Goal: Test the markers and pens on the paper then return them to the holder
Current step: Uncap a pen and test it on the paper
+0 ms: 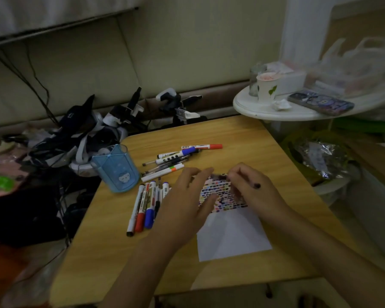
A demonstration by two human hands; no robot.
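At the far left edge of the wooden tabletop [231, 138] stands the blue holder [116, 168], upright, with no pens showing above its rim. Just right of it lie two loose groups of markers and pens: a near bundle [146, 205] with red, blue and black caps pointing toward the person, and a farther scatter [178, 157] that includes a red-capped marker [202, 147] and a white pen with an orange band [162, 173]. The left hand [187, 196] rests with straight, spread fingers on the left part of the paper [231, 236], its grip apart and flat, pressing the sheet down. The paper's far half is covered in rows of small coloured test marks; its near half is blank. The right hand [247, 185] has its grip curled around a dark pen [255, 185], tip at the marked area. Farther right, a round white side table [265, 111] carries a paper cup [266, 86] and a phone [320, 102].
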